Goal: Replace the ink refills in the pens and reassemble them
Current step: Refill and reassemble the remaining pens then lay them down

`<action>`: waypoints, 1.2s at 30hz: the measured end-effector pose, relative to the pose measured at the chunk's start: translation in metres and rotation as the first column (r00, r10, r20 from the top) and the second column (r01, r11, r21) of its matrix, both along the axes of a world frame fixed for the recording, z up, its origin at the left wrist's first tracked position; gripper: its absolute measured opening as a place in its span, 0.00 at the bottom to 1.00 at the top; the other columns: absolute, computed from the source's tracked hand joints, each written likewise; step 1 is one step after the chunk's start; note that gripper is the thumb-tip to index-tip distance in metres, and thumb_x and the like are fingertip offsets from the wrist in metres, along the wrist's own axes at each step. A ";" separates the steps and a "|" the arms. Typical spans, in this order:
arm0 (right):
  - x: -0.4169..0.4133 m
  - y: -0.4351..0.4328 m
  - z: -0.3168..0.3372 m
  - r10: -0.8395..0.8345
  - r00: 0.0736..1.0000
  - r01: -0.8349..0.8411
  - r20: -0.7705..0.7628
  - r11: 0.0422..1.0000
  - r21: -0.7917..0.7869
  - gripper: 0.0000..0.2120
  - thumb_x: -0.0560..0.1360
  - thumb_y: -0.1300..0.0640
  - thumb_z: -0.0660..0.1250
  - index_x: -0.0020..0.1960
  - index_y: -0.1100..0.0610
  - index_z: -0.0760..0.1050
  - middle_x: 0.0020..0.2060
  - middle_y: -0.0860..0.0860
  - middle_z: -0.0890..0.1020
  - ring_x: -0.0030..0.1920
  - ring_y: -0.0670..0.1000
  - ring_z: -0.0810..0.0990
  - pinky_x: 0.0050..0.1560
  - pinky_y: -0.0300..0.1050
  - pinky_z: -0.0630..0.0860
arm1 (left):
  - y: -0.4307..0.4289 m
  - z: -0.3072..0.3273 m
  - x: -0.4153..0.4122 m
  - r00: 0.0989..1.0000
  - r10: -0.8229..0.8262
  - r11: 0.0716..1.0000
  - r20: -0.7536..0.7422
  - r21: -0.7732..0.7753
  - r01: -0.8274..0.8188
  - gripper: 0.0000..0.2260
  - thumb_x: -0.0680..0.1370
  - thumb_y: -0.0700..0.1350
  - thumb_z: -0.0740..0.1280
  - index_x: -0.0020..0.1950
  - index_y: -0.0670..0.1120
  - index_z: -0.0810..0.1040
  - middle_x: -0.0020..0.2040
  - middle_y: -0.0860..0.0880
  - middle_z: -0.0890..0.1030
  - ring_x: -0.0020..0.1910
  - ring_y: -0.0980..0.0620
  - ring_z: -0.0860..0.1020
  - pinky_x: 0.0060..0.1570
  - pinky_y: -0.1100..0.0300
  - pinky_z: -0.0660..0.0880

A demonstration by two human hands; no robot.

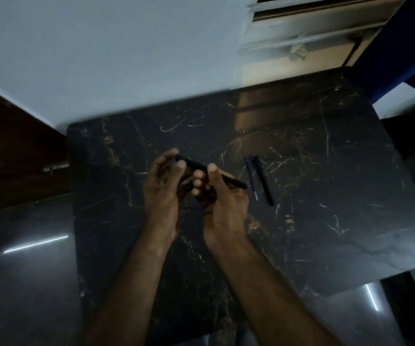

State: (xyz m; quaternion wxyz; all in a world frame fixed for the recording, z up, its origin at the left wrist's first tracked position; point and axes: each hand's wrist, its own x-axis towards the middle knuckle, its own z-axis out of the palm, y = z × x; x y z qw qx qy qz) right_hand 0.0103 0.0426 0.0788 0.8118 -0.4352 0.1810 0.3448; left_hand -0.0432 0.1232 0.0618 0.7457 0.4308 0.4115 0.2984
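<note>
Both hands hold one black pen above the middle of the black marble table. My left hand grips its upper left end, and my right hand pinches it further right with thumb on top. The pen's far end sticks out past my right hand toward the right. A thin blue refill shows between my palms, low down; which hand holds it I cannot tell. To the right lie a loose blue refill and a second black pen, side by side on the table.
The table's back edge meets a pale wall. A louvred window frame stands at the back right, and a blue cloth hangs at the far right. Dark glossy floor lies to the left of the table.
</note>
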 end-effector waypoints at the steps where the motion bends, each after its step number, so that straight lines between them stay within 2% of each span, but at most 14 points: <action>1: 0.000 0.000 -0.004 0.022 1.000 -0.022 -0.015 1.000 -0.002 0.06 0.79 0.61 0.73 0.51 0.64 0.83 0.41 0.59 0.87 0.37 0.51 0.85 0.36 0.42 0.82 | 0.001 -0.005 -0.003 1.000 0.001 0.999 -0.005 -0.043 -0.001 0.10 0.84 0.37 0.69 0.64 0.45 0.82 0.57 0.42 0.85 0.49 0.52 0.87 0.46 0.61 0.84; 5: 0.000 -0.007 -0.020 0.081 0.994 -0.082 -0.074 0.997 -0.005 0.11 0.80 0.56 0.73 0.54 0.65 0.79 0.43 0.60 0.86 0.39 0.52 0.85 0.37 0.44 0.82 | 0.012 -0.025 -0.014 0.998 0.043 0.975 -0.041 -0.214 -0.051 0.05 0.83 0.39 0.72 0.57 0.47 0.85 0.48 0.46 0.87 0.46 0.49 0.87 0.49 0.54 0.85; 7: 0.001 -0.018 -0.028 0.078 0.991 -0.082 -0.106 0.996 -0.030 0.13 0.81 0.54 0.72 0.57 0.64 0.77 0.43 0.62 0.86 0.39 0.53 0.86 0.37 0.46 0.83 | 0.025 -0.039 -0.018 0.986 0.083 0.968 -0.143 -0.224 -0.114 0.04 0.83 0.39 0.73 0.56 0.46 0.84 0.46 0.46 0.86 0.44 0.50 0.87 0.48 0.53 0.85; 11: -0.005 -0.042 -0.043 0.052 0.991 -0.065 -0.121 0.992 -0.106 0.19 0.81 0.57 0.70 0.65 0.69 0.76 0.42 0.62 0.87 0.38 0.54 0.86 0.36 0.46 0.82 | 0.047 -0.072 -0.023 0.930 0.048 0.985 -0.363 -0.136 -0.104 0.01 0.83 0.40 0.73 0.54 0.44 0.84 0.47 0.44 0.86 0.41 0.53 0.87 0.37 0.61 0.84; 15: -0.009 -0.057 -0.051 0.045 0.996 -0.056 -0.076 0.987 -0.147 0.15 0.81 0.61 0.70 0.64 0.67 0.77 0.39 0.58 0.86 0.38 0.54 0.86 0.35 0.45 0.82 | 0.052 -0.095 -0.015 0.841 0.039 0.999 -0.540 0.026 -0.029 0.09 0.82 0.42 0.76 0.60 0.43 0.83 0.48 0.45 0.88 0.42 0.51 0.88 0.35 0.60 0.84; 17: -0.010 -0.060 -0.054 0.054 0.997 -0.063 -0.060 0.984 -0.168 0.12 0.81 0.61 0.70 0.62 0.66 0.78 0.38 0.57 0.86 0.37 0.53 0.85 0.35 0.45 0.82 | 0.050 -0.099 -0.010 0.792 0.063 0.991 -0.608 0.129 0.020 0.10 0.82 0.43 0.76 0.62 0.44 0.83 0.47 0.47 0.88 0.40 0.54 0.88 0.32 0.60 0.84; 23: -0.012 -0.060 -0.059 0.075 0.997 -0.072 0.006 0.978 -0.198 0.09 0.81 0.62 0.69 0.59 0.65 0.78 0.39 0.60 0.85 0.36 0.54 0.84 0.35 0.47 0.81 | 0.041 -0.100 0.000 0.713 0.100 0.950 -0.694 0.280 0.140 0.12 0.81 0.44 0.77 0.63 0.45 0.81 0.48 0.49 0.85 0.37 0.56 0.86 0.28 0.61 0.83; 27: -0.016 -0.064 -0.061 0.082 0.996 -0.071 0.042 0.976 -0.208 0.10 0.81 0.63 0.68 0.60 0.65 0.78 0.39 0.60 0.85 0.36 0.54 0.84 0.35 0.47 0.81 | 0.040 -0.099 0.001 0.714 0.089 0.952 -0.694 0.270 0.143 0.13 0.81 0.44 0.77 0.63 0.45 0.81 0.49 0.49 0.84 0.39 0.55 0.86 0.29 0.60 0.84; 29: -0.017 -0.067 -0.062 0.089 0.994 -0.075 0.058 0.974 -0.214 0.09 0.81 0.63 0.68 0.60 0.65 0.78 0.39 0.60 0.85 0.36 0.54 0.84 0.35 0.47 0.81 | 0.040 -0.099 0.000 0.719 0.083 0.955 -0.690 0.261 0.140 0.13 0.81 0.44 0.77 0.64 0.45 0.81 0.51 0.48 0.84 0.40 0.54 0.86 0.28 0.60 0.83; 33: -0.018 -0.074 -0.061 0.103 0.991 -0.080 0.090 0.969 -0.232 0.09 0.82 0.64 0.67 0.60 0.65 0.78 0.40 0.60 0.85 0.37 0.55 0.84 0.36 0.48 0.81 | 0.040 -0.102 -0.004 0.743 0.083 0.951 -0.664 0.275 0.140 0.11 0.81 0.44 0.77 0.62 0.46 0.81 0.47 0.52 0.83 0.40 0.55 0.86 0.25 0.64 0.80; 36: -0.019 -0.078 -0.061 0.108 0.986 -0.073 0.126 0.965 -0.253 0.09 0.82 0.65 0.66 0.60 0.66 0.78 0.39 0.61 0.85 0.37 0.56 0.84 0.35 0.48 0.81 | 0.040 -0.103 -0.005 0.754 0.075 0.947 -0.652 0.283 0.151 0.11 0.81 0.44 0.76 0.61 0.46 0.81 0.48 0.50 0.84 0.39 0.55 0.85 0.25 0.65 0.79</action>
